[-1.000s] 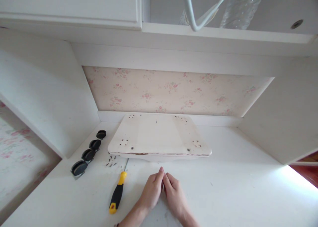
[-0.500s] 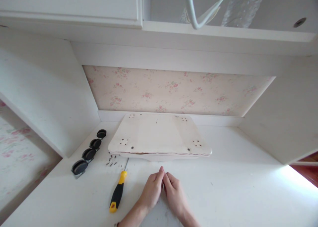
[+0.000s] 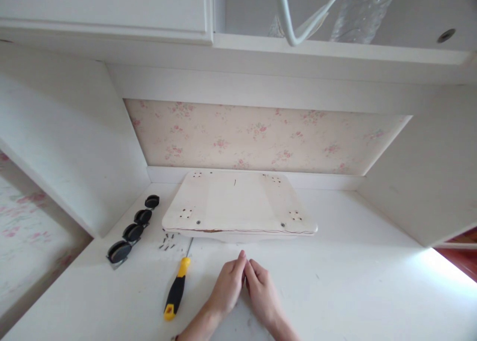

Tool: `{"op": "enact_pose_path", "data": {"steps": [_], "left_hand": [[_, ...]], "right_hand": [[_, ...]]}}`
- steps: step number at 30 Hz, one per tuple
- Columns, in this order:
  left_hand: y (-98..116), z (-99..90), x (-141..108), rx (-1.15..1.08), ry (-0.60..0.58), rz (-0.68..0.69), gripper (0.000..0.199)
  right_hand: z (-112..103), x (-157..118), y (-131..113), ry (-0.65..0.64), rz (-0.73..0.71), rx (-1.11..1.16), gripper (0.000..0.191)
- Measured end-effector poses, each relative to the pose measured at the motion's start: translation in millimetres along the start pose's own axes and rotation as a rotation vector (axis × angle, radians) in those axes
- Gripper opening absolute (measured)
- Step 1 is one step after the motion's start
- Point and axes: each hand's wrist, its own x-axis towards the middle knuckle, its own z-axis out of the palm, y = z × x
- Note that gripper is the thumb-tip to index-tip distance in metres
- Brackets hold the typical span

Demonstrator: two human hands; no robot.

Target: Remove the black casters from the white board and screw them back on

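My left hand (image 3: 228, 285) and my right hand (image 3: 263, 292) rest together on the white desktop, fingers curled in and thumbs touching. Nothing shows in either of them. Just beyond lies a white board (image 3: 238, 202) with rounded corners, screw holes near each corner and a chipped front edge. To the left of my left hand is a screwdriver (image 3: 176, 291) with a yellow and black handle, its tip pointing at the board. Small dark screws (image 3: 167, 240) lie scattered by the board's front left corner. Several black caster wheels (image 3: 133, 231) stand in a row farther left.
White side panels (image 3: 74, 142) flank the desktop (image 3: 354, 281). An overhead shelf (image 3: 335, 52) holds a clear plastic bottle (image 3: 363, 13), and a pale bent tube (image 3: 286, 18) hangs in front of it. Floral wallpaper (image 3: 257, 132) covers the back wall.
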Motion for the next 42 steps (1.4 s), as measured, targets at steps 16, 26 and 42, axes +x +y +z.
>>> {"op": "enact_pose_path", "data": {"steps": [16,26,42], "left_hand": [[0.3,0.2,-1.4,-0.016,-0.002,0.024,0.055],[-2.7,0.6,0.7,-0.036,-0.011,0.025,0.054],[-3.3,0.1,0.2,-0.047,-0.019,0.015,0.053]], "right_hand": [[-0.3,-0.4,2.9,-0.006,-0.006,0.022,0.047],[1.8,0.9,5.6,-0.002,-0.02,0.028,0.047],[1.3,1.3,4.1,-0.005,-0.019,0.02,0.047]]}}
